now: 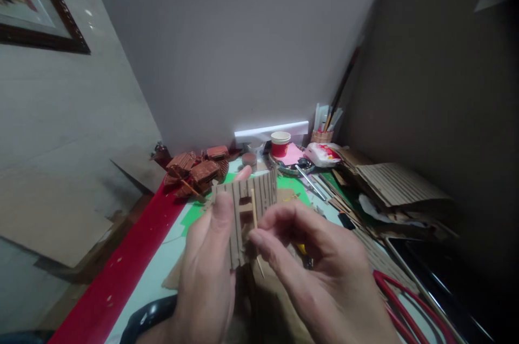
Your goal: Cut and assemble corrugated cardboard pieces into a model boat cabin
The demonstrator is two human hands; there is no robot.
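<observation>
My left hand grips a small piece of corrugated cardboard by its left side, thumb on the near face. The cardboard is held up over the table and has rectangular openings cut through its middle. Between the thumb and forefinger of my right hand is a thin wooden skewer with a pointed lower end. It stands nearly upright against the cardboard, alongside the openings. My right fingertips hide part of the skewer and of the cardboard's lower right.
Brown-painted cardboard pieces lie at the back left. A red paper cup and a cup of brushes stand at the back. Stacked corrugated cardboard is on the right, with red-handled scissors nearer me. A green sheet lies beyond my hands.
</observation>
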